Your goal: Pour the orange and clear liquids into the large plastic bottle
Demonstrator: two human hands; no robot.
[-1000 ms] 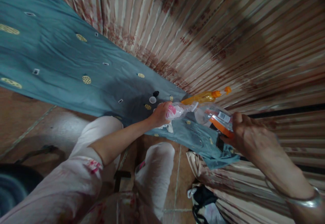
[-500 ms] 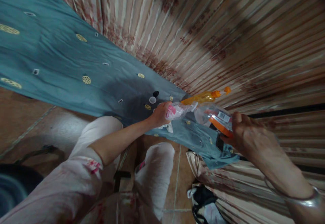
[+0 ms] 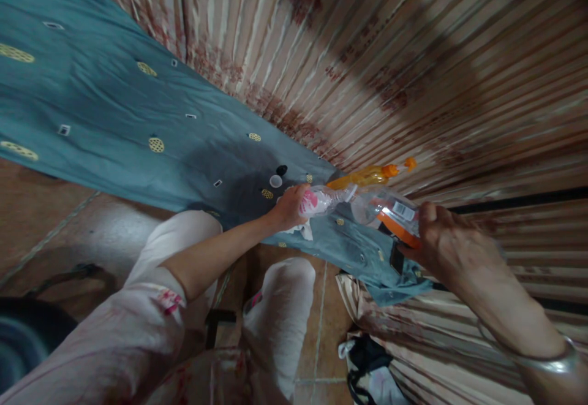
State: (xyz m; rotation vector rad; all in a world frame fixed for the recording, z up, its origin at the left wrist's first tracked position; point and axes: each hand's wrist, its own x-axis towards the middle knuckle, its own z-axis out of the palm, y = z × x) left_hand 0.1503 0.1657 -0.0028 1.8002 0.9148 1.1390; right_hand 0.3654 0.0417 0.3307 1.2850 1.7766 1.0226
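My left hand (image 3: 290,208) is wrapped round a clear plastic bottle (image 3: 321,200) with a pink label, its neck pointing right. A larger clear bottle (image 3: 388,209) with an orange band and a barcode is gripped in my right hand (image 3: 445,239), tilted. The ends of the two bottles come close together; I cannot tell whether they touch. Just behind them is a bottle of yellow-orange liquid (image 3: 361,176) with an orange top. A white cap (image 3: 275,181) and a black cap (image 3: 282,170) lie near my left hand. White tissue-like material (image 3: 303,230) shows under it.
A teal cloth (image 3: 105,98) with pineapple prints covers the long surface. Pleated floral curtains (image 3: 321,56) hang behind it. A dark phone-like object (image 3: 396,258) lies below the larger bottle. On the tiled floor (image 3: 50,209) rests a black and white bundle (image 3: 370,365).
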